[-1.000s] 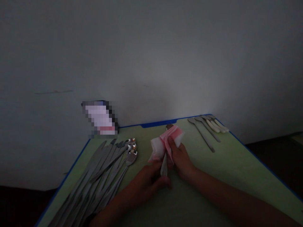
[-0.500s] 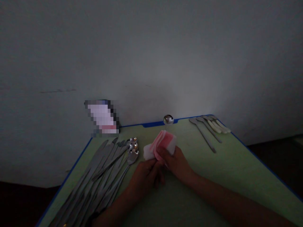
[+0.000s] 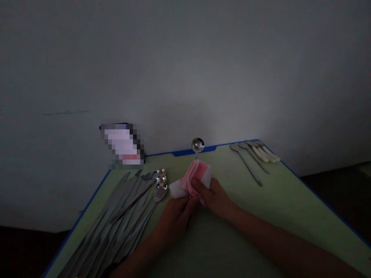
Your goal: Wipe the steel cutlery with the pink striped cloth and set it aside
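Observation:
A shiny spoon [image 3: 198, 145] points away from me, its round bowl clear of a folded pink and white cloth [image 3: 199, 173]. The cloth wraps the spoon's handle and hides most of it. My right hand [image 3: 216, 197] is closed on the cloth, thumb on top. Just below, my left hand [image 3: 175, 214] is closed around the near end of the handle, which the fingers mostly cover. Left of my hands lie several metal knives [image 3: 116, 197] and spoons [image 3: 160, 191] side by side.
On the table's far right lie metal spoons [image 3: 246, 166] and several pieces with pale handles [image 3: 261, 153]. A blurred-out phone-like device [image 3: 123, 144] leans on the wall at the back left. The green table [image 3: 261, 216] has a blue edge and meets a grey wall [image 3: 185, 69].
The spoon's bowl has shifted slightly left and turned so that it looks rounder, with a bit of its neck now showing above the cloth. The view has moved a little.

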Action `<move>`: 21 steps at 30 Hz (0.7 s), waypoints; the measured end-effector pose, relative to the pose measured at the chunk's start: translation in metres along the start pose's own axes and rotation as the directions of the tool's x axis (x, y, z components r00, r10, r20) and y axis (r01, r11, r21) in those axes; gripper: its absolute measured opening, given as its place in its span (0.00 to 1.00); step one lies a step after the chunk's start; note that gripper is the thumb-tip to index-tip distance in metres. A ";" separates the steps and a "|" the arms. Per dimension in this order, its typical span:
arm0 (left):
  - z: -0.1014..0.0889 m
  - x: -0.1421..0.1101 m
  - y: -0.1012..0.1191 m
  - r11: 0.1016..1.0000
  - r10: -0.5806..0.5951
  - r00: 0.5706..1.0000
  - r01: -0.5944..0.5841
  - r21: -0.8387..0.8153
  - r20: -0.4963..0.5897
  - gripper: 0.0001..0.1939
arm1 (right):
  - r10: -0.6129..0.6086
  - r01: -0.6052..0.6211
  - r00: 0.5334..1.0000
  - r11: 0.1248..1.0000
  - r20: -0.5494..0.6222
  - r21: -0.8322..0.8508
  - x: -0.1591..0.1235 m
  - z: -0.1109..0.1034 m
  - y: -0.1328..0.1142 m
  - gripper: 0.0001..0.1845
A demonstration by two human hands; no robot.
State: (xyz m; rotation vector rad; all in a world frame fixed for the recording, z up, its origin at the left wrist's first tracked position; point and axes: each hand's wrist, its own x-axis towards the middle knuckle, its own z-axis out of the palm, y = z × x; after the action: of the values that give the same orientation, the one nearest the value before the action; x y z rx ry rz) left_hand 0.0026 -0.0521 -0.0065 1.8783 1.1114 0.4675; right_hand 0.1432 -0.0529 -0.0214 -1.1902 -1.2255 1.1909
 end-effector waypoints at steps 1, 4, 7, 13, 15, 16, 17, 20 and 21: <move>0.000 0.000 0.000 1.000 0.020 1.000 -0.020 0.014 -0.006 0.26 | 0.003 -0.003 1.000 1.000 -0.001 0.004 0.000 0.000 0.000 0.22; 0.001 -0.002 0.000 0.992 0.109 0.994 -0.110 0.069 0.014 0.21 | 0.020 -0.015 0.998 0.998 -0.066 0.066 0.004 -0.001 0.003 0.21; 0.006 -0.005 -0.001 0.970 0.162 0.982 -0.176 0.166 0.100 0.20 | 0.120 -0.051 0.971 0.949 -0.205 0.311 0.014 -0.003 0.007 0.21; 0.012 -0.007 -0.003 0.929 0.195 0.965 -0.239 0.283 0.174 0.19 | 0.279 -0.070 0.920 0.808 -0.276 0.584 0.028 -0.007 0.009 0.20; 0.012 -0.006 -0.003 0.912 0.219 0.959 -0.268 0.311 0.182 0.19 | 0.294 -0.072 0.917 0.788 -0.271 0.611 0.028 -0.008 0.008 0.19; 0.012 -0.006 -0.003 0.905 0.226 0.957 -0.276 0.323 0.182 0.19 | 0.294 -0.066 0.916 0.781 -0.272 0.621 0.028 -0.008 0.009 0.19; 0.013 -0.007 -0.002 0.901 0.230 0.956 -0.280 0.332 0.181 0.19 | 0.292 -0.060 0.916 0.778 -0.275 0.626 0.029 -0.008 0.009 0.18; 0.013 -0.008 0.000 0.902 0.204 0.965 -0.250 0.351 0.163 0.19 | 0.271 -0.046 0.922 0.785 -0.275 0.618 0.030 -0.010 0.010 0.19; 0.013 -0.008 0.001 0.908 0.182 0.972 -0.224 0.354 0.148 0.18 | 0.250 -0.038 0.929 0.795 -0.271 0.606 0.030 -0.011 0.010 0.19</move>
State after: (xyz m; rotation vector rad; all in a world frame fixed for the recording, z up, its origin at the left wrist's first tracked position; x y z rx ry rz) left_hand 0.0077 -0.0659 -0.0122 2.3366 0.9812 0.2742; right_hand 0.1536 -0.0227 -0.0307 -0.9595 -0.4392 1.2886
